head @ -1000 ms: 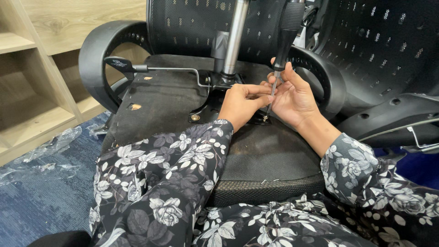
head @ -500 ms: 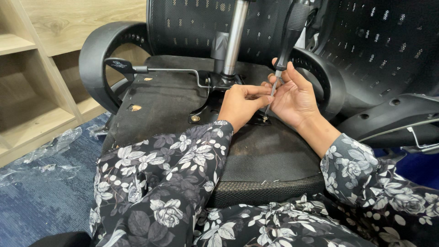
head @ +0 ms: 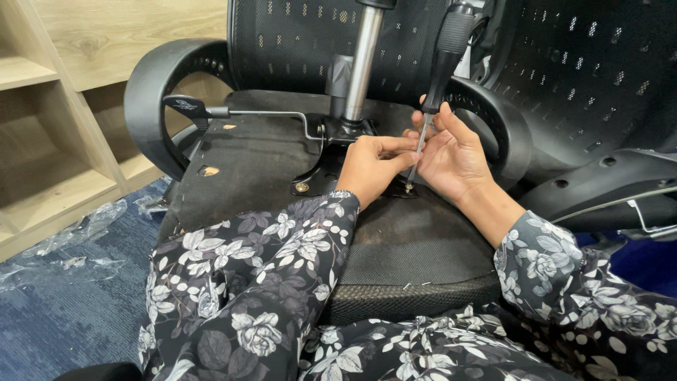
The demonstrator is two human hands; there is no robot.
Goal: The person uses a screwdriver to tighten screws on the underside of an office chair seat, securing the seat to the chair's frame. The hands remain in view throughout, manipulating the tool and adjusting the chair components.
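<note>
Little changed vs a sec ago: screwdriver (head: 438,77) upright as before, tip on screw (head: 408,187) at seat-underside bracket (head: 321,173). Left hand (head: 374,166) fingertips pinched on shaft; right hand (head: 451,152) fingers loosely curled round it. Prob. screw not yet seated.

A light wooden shelf unit (head: 63,141) stands along the left side, its open compartments showing pale grain and plain boards. Behind it, at the far left, a wooden panel (head: 134,35) of the same tone rises to the top of view. The floor is covered with a blue carpet (head: 63,317), finely ribbed. Crumpled clear plastic wrap (head: 77,236) lies on the carpet near the foot of the shelves. The light is even and soft, with no hard shadows.
</note>
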